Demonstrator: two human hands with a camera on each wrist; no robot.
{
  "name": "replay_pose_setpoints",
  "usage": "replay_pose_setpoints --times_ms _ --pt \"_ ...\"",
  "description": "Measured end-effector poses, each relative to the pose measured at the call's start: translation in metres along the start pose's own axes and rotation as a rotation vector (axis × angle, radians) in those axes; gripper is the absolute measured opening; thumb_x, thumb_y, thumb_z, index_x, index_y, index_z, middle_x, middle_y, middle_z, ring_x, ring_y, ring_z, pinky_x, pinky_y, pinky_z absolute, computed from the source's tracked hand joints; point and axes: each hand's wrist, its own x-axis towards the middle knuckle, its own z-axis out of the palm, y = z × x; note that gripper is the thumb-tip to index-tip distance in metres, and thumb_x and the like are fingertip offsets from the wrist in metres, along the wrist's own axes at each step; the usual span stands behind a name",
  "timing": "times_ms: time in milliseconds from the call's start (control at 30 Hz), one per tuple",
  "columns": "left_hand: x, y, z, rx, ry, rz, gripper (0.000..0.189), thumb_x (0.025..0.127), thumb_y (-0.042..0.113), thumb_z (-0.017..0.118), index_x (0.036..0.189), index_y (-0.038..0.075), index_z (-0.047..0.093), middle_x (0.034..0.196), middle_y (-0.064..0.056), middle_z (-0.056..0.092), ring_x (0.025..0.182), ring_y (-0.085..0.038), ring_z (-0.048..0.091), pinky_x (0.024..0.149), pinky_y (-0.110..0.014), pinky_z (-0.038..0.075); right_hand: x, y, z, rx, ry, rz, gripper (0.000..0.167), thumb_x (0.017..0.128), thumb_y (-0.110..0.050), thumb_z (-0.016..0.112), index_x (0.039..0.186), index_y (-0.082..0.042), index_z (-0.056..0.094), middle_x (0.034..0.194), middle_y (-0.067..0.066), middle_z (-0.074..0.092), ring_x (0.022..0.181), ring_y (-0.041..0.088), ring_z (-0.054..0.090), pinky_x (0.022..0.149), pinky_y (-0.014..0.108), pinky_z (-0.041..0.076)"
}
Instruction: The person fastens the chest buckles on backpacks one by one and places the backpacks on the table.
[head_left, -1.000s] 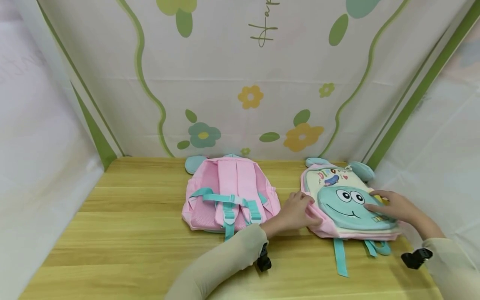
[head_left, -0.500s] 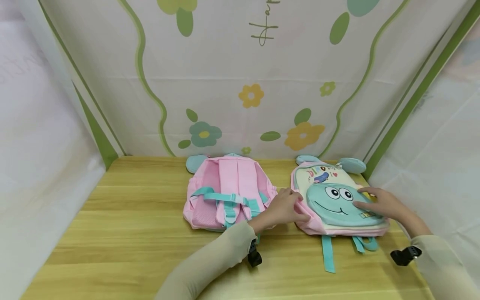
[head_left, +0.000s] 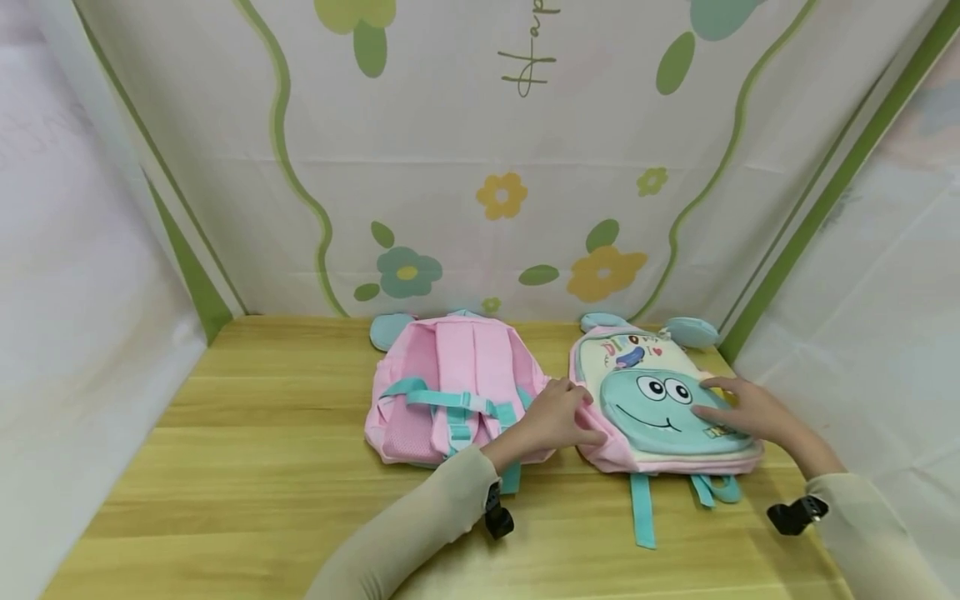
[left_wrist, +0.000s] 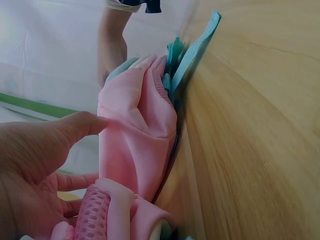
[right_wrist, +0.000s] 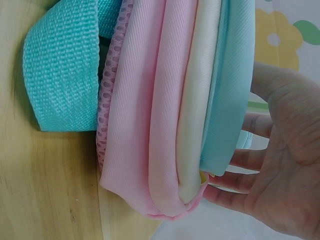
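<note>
A pink, cream and teal child's backpack (head_left: 666,412) with a smiling face lies face up at the right of the table. My left hand (head_left: 553,417) is at its left side; in the left wrist view the thumb touches the pink side panel, the other fingers extended. On its right, my right hand (head_left: 750,408) rests against the teal front pocket and side with spread fingers. A second pink backpack (head_left: 472,358) lies left of it, straps up, close beside my left hand and partly covered by it. Teal straps (head_left: 642,510) trail from the face-up backpack's bottom.
Both backpacks lie on a wooden table (head_left: 262,467). A flower-printed cloth wall (head_left: 450,108) stands behind the table, with cloth sides left and right. Each wrist carries a black camera mount (head_left: 797,515).
The face-up backpack has slid left across the table toward the other backpack, with both my hands moving along beside it. The strap-up backpack has stayed about where it was.
</note>
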Motion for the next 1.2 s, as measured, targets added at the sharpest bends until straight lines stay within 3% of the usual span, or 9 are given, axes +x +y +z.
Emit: replay_pose_setpoints --times_ms 433,733,1200 --pt "-0.004 -0.004 -0.002 -0.007 0.001 0.011 0.057 0.081 0.047 0.083 0.124 0.014 0.067 0.117 0.001 0.060 0.102 -0.010 0.050 0.083 -0.018 0.044 0.000 -0.006 0.003 0.002 0.024 -0.034 0.069 0.093 -0.046 0.071 0.138 0.005 0.057 0.139 0.039 0.052 0.124 0.061 0.049 0.094 0.072 0.044" --pt "-0.007 -0.006 -0.007 -0.007 0.003 0.011 0.059 0.081 0.049 0.083 0.125 0.013 0.067 0.119 -0.001 0.060 0.107 -0.013 0.051 0.085 -0.020 0.045 0.003 -0.007 0.006 0.003 0.021 -0.032 0.069 0.093 -0.047 0.072 0.137 0.004 0.058 0.139 0.039 0.052 0.124 0.061 0.049 0.093 0.073 0.044" --pt "-0.005 -0.003 -0.005 0.001 0.016 0.016 0.064 0.081 0.053 0.082 0.131 0.017 0.065 0.121 0.001 0.058 0.109 -0.011 0.050 0.087 -0.020 0.045 0.002 0.003 -0.003 0.055 -0.030 -0.010 0.070 0.092 -0.047 0.073 0.140 0.001 0.056 0.140 0.037 0.052 0.118 0.056 0.055 0.088 0.066 0.049"
